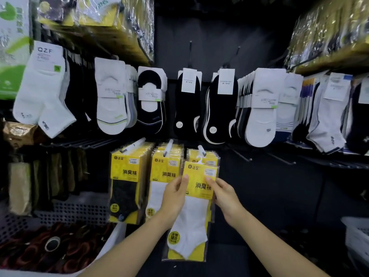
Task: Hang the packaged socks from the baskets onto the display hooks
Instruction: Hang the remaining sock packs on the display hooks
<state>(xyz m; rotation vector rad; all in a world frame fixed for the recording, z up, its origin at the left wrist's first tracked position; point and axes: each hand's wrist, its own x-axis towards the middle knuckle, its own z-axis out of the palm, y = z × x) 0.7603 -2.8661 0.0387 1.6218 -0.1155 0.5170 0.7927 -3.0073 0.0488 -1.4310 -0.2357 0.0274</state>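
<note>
**Head camera: yellow sock pack held up at the third lower hook, both hands on it**

Head view.

Held up in front of the lower hook row: yellow sock pack (196, 196), a clear sleeve with a yellow card header and a white ankle sock inside.
- Pinched at the left edge by left hand (175, 198), thumb flat on the front, fingers curled behind.
- Pinched at the right edge by right hand (225, 198), thumb beside the price label, fingers wrapped behind.
- White plastic hanger (199, 159) at the top of the pack, just under the white tip of display hook (201, 150). Cannot tell whether threaded on.

Directly behind the pack, on the same hook: rear stack of matching packs (207, 156). To the left, on two more hooks:
- middle stack (165, 170), white sock in the front pack
- left stack (124, 186), dark sock in the front pack

Containers:
- Lower left: grey perforated basket (79, 208), filled with dark red-and-black bundles (40, 254). Blurred, kind not legible.
- Low at the right edge: white basket (357, 234), slotted wall, cropped by the frame. Contents not visible.

Upper row, well above the pack, all carded and hanging:
- white no-show socks (110, 100)
- black no-show socks (187, 104)
- white QZF ankle socks (43, 92), far left
</note>
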